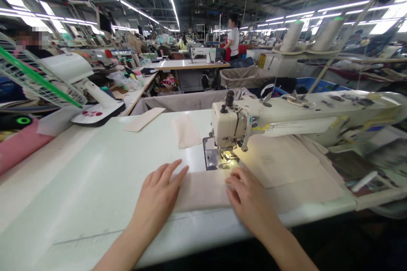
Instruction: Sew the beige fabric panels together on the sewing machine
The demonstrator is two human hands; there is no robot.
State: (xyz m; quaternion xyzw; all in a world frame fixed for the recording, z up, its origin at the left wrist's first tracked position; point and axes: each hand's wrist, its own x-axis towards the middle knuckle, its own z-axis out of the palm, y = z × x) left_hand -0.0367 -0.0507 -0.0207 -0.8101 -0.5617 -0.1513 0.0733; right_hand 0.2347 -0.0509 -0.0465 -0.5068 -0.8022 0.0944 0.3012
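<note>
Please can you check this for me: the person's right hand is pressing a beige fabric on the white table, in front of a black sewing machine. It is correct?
The colour is wrong: the head view shows a cream-coloured industrial sewing machine, not a black one. The rest stands: the right hand presses the flat beige fabric on the long white table, in front of it.

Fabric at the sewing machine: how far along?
Done: two beige pieces lie flat on the table left of the machine, though any stitching is too small to see. In hand: the left hand and right hand press a beige panel beside the needle. Remaining, it seems: the panel's stretch in front of the needle.
</note>
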